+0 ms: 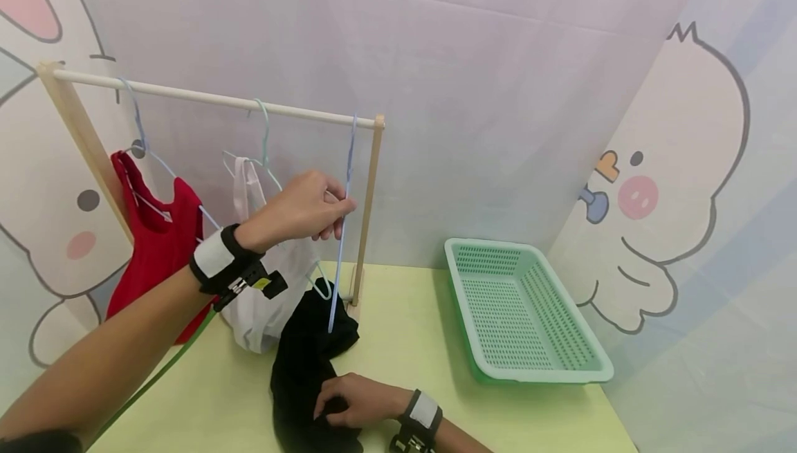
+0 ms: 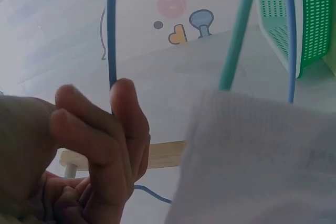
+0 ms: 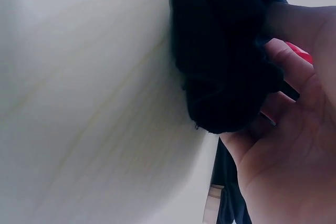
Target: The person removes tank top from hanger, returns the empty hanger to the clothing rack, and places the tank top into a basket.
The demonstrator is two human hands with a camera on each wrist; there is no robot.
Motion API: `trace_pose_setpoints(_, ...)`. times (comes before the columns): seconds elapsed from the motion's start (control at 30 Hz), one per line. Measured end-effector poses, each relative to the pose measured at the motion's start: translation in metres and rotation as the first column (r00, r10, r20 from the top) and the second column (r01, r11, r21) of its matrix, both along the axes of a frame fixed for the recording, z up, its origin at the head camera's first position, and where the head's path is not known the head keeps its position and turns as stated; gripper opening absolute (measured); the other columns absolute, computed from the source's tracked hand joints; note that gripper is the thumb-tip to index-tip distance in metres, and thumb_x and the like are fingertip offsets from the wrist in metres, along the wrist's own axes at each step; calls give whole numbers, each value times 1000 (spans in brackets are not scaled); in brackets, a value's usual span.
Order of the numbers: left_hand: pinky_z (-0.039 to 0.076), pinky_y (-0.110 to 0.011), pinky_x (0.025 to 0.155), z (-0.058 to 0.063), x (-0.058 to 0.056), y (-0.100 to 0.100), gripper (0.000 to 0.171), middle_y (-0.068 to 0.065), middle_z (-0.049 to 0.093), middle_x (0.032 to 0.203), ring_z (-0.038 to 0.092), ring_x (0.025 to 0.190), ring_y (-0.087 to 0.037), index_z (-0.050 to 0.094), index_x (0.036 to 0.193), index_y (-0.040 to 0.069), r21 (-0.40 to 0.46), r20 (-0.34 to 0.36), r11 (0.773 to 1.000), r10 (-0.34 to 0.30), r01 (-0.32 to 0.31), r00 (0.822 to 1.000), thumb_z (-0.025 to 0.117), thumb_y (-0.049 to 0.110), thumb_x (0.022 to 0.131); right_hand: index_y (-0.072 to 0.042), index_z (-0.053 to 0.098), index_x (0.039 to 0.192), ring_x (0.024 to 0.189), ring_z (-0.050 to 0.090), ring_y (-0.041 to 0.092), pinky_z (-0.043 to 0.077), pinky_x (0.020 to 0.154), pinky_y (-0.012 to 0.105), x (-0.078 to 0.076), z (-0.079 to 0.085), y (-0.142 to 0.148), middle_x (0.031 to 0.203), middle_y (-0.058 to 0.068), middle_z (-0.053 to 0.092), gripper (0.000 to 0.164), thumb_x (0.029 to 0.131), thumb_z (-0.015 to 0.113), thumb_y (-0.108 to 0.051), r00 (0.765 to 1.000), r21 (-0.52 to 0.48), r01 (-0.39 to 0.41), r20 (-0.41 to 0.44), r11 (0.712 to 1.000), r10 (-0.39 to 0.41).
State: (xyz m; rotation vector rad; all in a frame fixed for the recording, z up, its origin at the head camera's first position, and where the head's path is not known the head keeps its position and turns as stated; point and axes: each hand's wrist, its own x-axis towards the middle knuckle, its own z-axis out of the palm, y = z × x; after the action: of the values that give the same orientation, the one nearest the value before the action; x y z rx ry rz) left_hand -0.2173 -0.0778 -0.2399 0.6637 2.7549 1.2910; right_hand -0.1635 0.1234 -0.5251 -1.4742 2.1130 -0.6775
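My left hand [image 1: 305,207] pinches the side of a light blue clothes hanger [image 1: 340,252] that hangs at the right end of the rod [image 1: 199,96]. In the left wrist view, fingertips [image 2: 126,95] meet the blue hanger [image 2: 111,30]. Down on the table, my right hand [image 1: 367,398] grips a black garment [image 1: 301,363], which lies bunched below the hanger. Dark cloth [image 3: 226,72] passes between thumb and fingers in the right wrist view. Just left of the blue hanger, a white garment [image 1: 268,308] hangs on a mint hanger [image 1: 266,135].
A red sleeveless top [image 1: 156,245] hangs on another blue hanger [image 1: 140,117] at the left. The rack's wooden right post [image 1: 369,211] stands close behind my left hand. A green plastic basket [image 1: 529,375] sits at the right of the yellow table [image 1: 405,328].
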Motion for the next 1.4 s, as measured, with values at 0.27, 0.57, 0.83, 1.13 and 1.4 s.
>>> trace_pose_setpoints(0.27, 31, -27, 50, -1, 2, -1, 28, -3, 72, 69, 53, 53, -17, 78, 111, 5, -53, -41, 998, 20, -22, 999, 60, 27, 109, -8, 77, 118, 89, 50, -7, 46, 83, 7, 0, 0, 0, 111, -4, 69, 19, 104, 65, -2, 1000, -2, -3, -10, 1000, 2)
trace_pose_setpoints(0.57, 44, -35, 59, -9, 16, -10, 28, -1, 72, 73, 62, 65, -23, 72, 123, 4, 2, -185, 998, 63, -63, 981, 61, 26, 109, -8, 77, 119, 92, 52, -8, 46, 87, 6, -1, -2, -1, 111, -3, 69, 20, 104, 64, -2, 999, -4, -9, -31, 1000, 9)
trace_pose_setpoints(0.83, 42, -23, 50, -35, 68, -22, 14, 14, 53, 64, 47, 55, -3, 73, 110, 10, 51, -596, 993, -56, 107, 801, 75, 3, 98, -8, 77, 118, 98, 56, -10, 46, 91, 7, -1, -3, 0, 112, -2, 70, 19, 105, 64, -3, 1000, -13, -12, -26, 1000, 12)
trace_pose_setpoints(1.13, 45, -11, 56, -105, 127, -34, 23, 21, 58, 72, 50, 63, 8, 71, 112, 24, 46, -518, 964, -202, 263, 831, 81, 11, 97, -8, 77, 116, 99, 56, -10, 46, 92, 7, -1, -7, 1, 113, -2, 71, 18, 102, 67, -3, 999, -43, -33, -38, 999, 32)
trace_pose_setpoints(1.4, 53, -18, 64, -172, 132, -39, 24, 22, 63, 91, 57, 75, 5, 70, 119, 28, -52, -311, 979, -204, 198, 928, 81, 21, 98, -9, 74, 119, 108, 57, -6, 45, 99, 11, -1, -10, 3, 124, 2, 69, 19, 101, 69, -4, 999, -62, -33, 11, 998, 34)
